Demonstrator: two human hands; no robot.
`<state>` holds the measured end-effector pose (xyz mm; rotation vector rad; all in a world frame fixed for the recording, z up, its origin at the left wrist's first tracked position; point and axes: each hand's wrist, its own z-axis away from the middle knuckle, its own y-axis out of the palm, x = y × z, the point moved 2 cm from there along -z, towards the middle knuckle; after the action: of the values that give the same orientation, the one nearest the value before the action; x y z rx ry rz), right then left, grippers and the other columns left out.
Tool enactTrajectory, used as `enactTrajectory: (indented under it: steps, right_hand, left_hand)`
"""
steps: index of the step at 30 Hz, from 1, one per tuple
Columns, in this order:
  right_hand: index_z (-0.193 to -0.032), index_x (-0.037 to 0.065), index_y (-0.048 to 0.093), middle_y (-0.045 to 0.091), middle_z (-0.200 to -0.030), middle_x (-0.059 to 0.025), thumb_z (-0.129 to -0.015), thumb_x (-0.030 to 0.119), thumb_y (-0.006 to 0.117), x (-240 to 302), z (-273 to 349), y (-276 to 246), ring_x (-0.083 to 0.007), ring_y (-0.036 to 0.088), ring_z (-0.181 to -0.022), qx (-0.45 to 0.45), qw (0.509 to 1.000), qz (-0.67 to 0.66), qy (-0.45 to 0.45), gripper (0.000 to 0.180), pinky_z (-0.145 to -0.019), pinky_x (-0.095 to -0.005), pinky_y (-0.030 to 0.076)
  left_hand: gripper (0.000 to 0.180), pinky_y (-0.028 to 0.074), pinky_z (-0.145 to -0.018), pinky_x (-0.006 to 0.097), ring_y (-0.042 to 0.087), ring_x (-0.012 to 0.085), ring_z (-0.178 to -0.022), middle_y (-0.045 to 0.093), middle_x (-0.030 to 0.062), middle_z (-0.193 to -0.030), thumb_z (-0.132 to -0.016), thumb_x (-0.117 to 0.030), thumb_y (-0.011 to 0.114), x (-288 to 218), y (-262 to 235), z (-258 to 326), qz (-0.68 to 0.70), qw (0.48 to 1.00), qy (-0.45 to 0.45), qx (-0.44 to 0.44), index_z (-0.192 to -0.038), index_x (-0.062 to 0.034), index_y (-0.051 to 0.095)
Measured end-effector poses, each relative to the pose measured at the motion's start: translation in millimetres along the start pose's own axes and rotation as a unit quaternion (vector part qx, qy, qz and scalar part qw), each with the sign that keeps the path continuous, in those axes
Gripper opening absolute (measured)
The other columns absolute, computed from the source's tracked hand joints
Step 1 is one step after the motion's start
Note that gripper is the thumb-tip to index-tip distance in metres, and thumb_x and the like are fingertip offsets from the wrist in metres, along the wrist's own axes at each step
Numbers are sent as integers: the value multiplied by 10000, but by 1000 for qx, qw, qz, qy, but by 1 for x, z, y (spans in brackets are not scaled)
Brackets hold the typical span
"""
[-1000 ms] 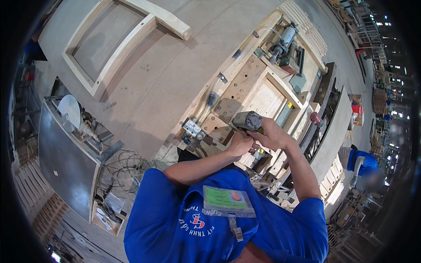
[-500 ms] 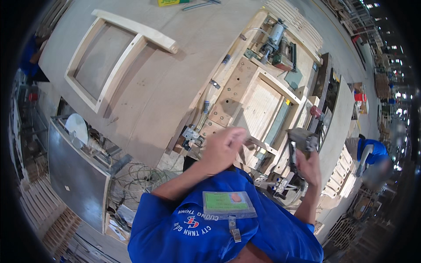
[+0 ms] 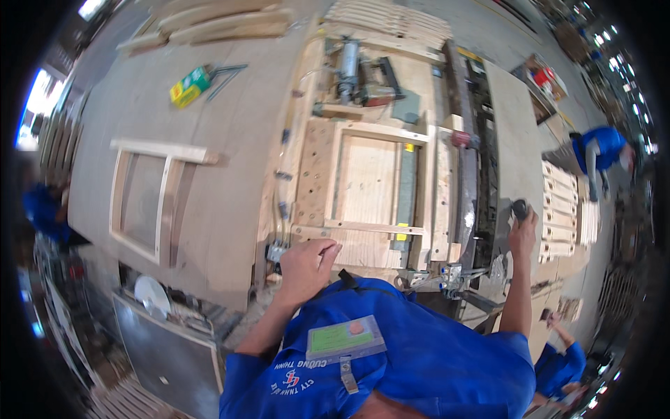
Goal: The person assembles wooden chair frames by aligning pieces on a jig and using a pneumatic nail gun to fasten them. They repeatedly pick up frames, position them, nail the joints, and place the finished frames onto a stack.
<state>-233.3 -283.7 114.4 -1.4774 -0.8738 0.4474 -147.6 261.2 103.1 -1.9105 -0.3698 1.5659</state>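
Observation:
My left hand [image 3: 306, 269] is closed, its fingers curled in, just in front of the jig's near left corner. Whether it holds anything is hidden. Over the narrow board on the right, my right hand [image 3: 522, 230] grips a nail gun [image 3: 519, 208], of which only a dark rounded end shows. Between my hands a pale wooden frame [image 3: 384, 133] lies flat in a wooden clamping jig [image 3: 312, 167]. Another nail gun [image 3: 379, 93], black and red, lies at the jig's far end beside a metal air cylinder [image 3: 347, 70].
A second wooden frame [image 3: 165, 209] lies on the left tabletop [image 3: 223, 202]. Farther back are a green and yellow box [image 3: 190, 87] and wooden parts [image 3: 230, 24]. Slatted pieces [image 3: 558, 209] are stacked at right. Co-workers in blue [image 3: 601, 148] stand nearby.
My right hand has moved rightward with the nail gun, away from the jig to the board. My left hand has drawn back from the frame's near rail. The whole view has turned.

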Motion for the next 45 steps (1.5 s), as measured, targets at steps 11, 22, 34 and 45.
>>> enactTrajectory:
  steps: [11, 22, 34, 45]
  right_hand:
    - [-1249, -16, 690, 731, -962, -82, -1023, 149, 663, 28, 122, 42, -142, 693, -857, 153, 823, -547, 17, 281, -756, -315, 567]
    - [-1177, 19, 731, 633, -737, 22, -1042, 255, 699, 43, 191, 0, -31, 545, -613, 228, 771, -584, 110, 274, -515, -216, 399]
    - [-1199, 13, 690, 593, -805, 33, -1063, 210, 633, 55, 138, -24, -38, 504, -651, 126, 804, -573, 100, 246, -553, -213, 415]
    - [-1584, -34, 397, 655, -1219, -145, -1027, 255, 679, 110, 84, 119, -243, 648, -1045, 276, 903, -328, -15, 688, -937, -365, 534]
  left_hand:
    - [421, 500, -977, 477, 637, 354, -1117, 691, 159, -1169, -922, -279, 769, -9, 135, -64, -142, 957, 115, 226, -1248, -28, 680]
    - [347, 528, -879, 498, 661, 367, -1017, 665, 163, -1049, -926, -321, 755, 2, 165, -79, -192, 919, 165, 302, -1133, -59, 662]
    - [370, 567, -866, 525, 717, 393, -1028, 727, 192, -1073, -944, -337, 689, 9, 172, -97, -190, 863, 202, 421, -1204, -76, 654]
    - [379, 538, -901, 522, 701, 397, -1064, 715, 183, -1069, -939, -333, 717, 14, 163, -83, -173, 879, 208, 394, -1204, -74, 637]
